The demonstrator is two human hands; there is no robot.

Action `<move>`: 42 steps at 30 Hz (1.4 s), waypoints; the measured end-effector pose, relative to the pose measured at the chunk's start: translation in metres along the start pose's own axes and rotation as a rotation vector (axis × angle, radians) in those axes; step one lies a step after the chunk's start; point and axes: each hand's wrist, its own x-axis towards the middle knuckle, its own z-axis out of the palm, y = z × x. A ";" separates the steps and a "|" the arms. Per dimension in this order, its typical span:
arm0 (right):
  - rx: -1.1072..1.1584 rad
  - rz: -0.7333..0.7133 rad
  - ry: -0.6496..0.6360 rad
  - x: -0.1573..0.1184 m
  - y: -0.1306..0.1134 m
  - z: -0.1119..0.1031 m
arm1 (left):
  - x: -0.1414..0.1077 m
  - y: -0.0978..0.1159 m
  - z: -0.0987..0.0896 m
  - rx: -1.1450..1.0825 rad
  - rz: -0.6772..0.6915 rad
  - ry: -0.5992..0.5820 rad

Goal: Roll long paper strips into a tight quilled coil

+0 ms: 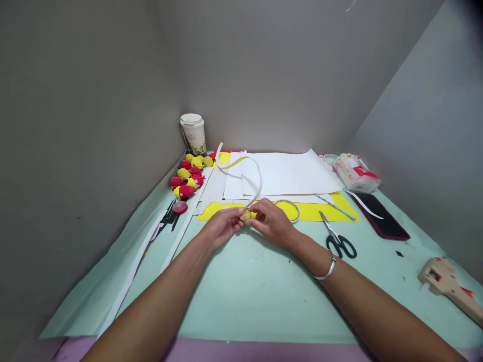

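Between my two hands, over the middle of the table, is a small yellow paper coil (pixel 245 215). My left hand (pixel 223 226) pinches it from the left with thumb and fingers. From the right, my right hand (pixel 272 219) grips its edge, fingers bent and closed around it. A long paper strip (pixel 259 176), white on one face and yellow on the other, runs up from the coil and loops over the white sheets. The inner fingertips of the right hand are partly hidden.
Behind lie white sheets (pixel 290 173) over yellow paper (pixel 313 212). At left are red and yellow coiled paper pieces (pixel 184 191) and a lidded cup (pixel 194 134). Scissors (pixel 335 239), a phone (pixel 381 216), a tissue pack (pixel 356 172) and a glue gun (pixel 449 284) lie at right.
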 end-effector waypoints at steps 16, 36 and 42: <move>0.078 0.005 -0.093 0.002 -0.002 -0.008 | -0.005 0.004 0.002 0.143 -0.027 -0.047; -0.013 0.045 -0.045 0.001 -0.002 0.001 | -0.001 0.001 0.003 0.001 -0.013 -0.006; 0.023 0.011 -0.067 0.001 -0.002 -0.004 | 0.000 0.000 0.001 0.051 -0.013 -0.018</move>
